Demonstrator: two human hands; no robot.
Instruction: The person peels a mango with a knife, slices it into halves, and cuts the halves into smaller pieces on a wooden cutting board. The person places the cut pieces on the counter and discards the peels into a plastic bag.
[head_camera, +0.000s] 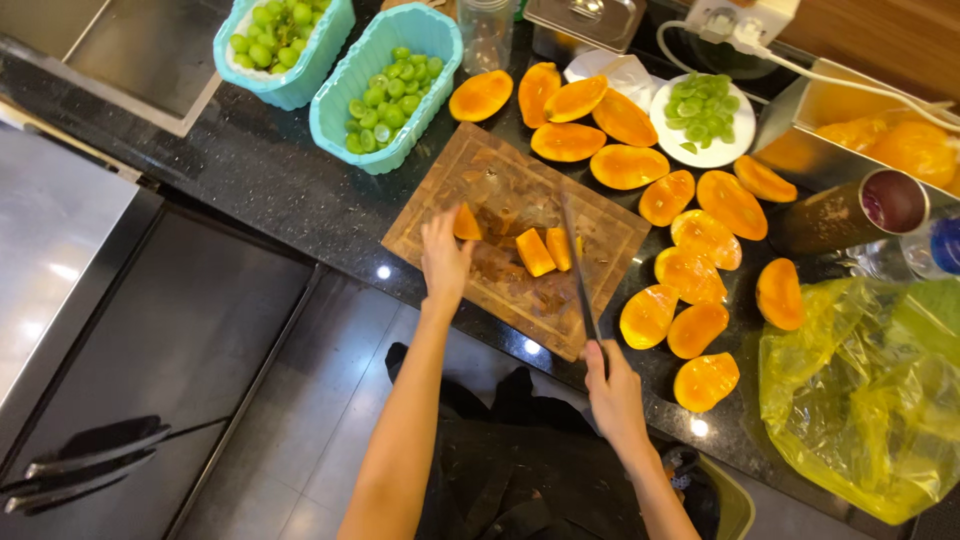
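A wooden cutting board (500, 190) lies on the black counter. My left hand (443, 258) rests on the board and its fingertips touch an orange mango piece (466, 224). My right hand (612, 392) grips the handle of a long knife (577, 262), whose blade lies across the board. The blade sits beside two cut mango pieces (545, 250) in the board's middle.
Many mango halves (690, 235) lie on the counter right of and behind the board. Two teal baskets of green grapes (385, 90) stand at the back left, a white plate of halved grapes (700, 105) behind. A yellow plastic bag (860, 390) lies right.
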